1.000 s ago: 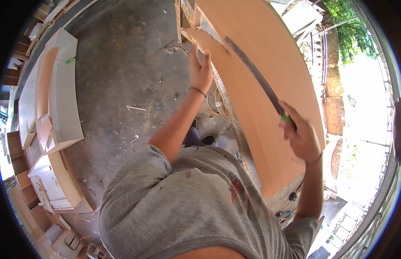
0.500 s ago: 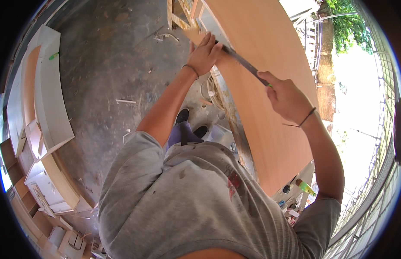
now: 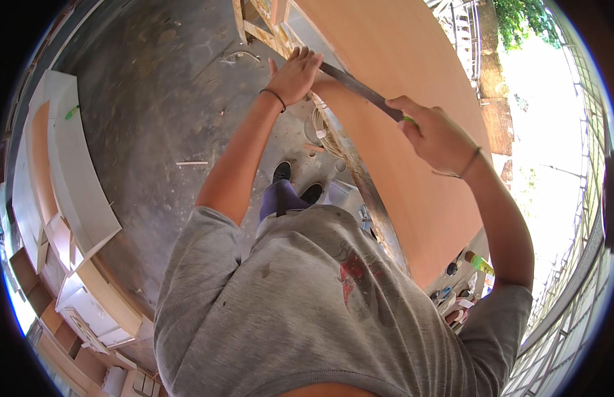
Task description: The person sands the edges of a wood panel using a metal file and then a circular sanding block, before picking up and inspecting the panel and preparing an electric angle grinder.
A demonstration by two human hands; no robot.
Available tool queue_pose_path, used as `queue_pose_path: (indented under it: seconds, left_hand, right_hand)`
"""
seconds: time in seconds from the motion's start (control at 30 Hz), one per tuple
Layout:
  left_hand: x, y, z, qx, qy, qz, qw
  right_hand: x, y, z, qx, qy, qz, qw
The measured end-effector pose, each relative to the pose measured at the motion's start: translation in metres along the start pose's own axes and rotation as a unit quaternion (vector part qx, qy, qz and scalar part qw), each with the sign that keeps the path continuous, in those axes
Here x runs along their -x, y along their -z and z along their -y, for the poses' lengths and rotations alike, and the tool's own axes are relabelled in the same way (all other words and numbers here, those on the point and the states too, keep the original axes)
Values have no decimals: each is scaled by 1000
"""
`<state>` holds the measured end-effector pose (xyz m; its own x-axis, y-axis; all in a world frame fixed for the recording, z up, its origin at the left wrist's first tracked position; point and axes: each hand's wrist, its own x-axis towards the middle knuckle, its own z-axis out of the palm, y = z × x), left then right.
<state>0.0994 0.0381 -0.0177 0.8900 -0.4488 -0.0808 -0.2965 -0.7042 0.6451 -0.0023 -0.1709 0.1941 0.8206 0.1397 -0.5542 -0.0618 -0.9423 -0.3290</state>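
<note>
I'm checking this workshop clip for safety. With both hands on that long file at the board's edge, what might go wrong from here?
1. The left hand grips the bare metal end of the file; a slip might scrape the fingers on the plywood board.
2. The right hand pushes over the board's edge; a skid may jam its knuckles.
3. Coiled cord near the shoes looks like a trip hazard.

orange-tan board (image 3: 413, 86), grey shirt (image 3: 307, 311)

A carpentry workshop: plywood sheet (image 3: 413, 99), cabinet parts (image 3: 75, 198), dusty concrete floor (image 3: 168, 99).
</note>
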Motion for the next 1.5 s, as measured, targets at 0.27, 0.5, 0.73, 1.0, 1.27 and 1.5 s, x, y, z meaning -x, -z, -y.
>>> queue_pose_path:
  seconds: [0.27,0.5,0.73,1.0,1.27,1.5]
  left_hand:
    - [8,-49,-3,94,-28,-125,987]
    - [18,2,-27,179,-99,-48,978]
    - [17,-38,-6,185,-4,13,983]
    - [53,-73,-16,127,-58,42,989]
    - [81,-33,-72,227,-89,9,970]
    - [92,-101,-55,165,-36,66,984]
  right_hand:
    - [18,-18,-21,30,77,-56,995]
    - [43,20,3,-18,-9,-6,1000]
    - [25,-21,-8,-56,-89,46,993]
    - [43,-65,-50,-1,54,-41,998]
    - [110,-25,-49,-26,23,-44,998]
    - [98,-85,-69,15,-26,-4,1000]
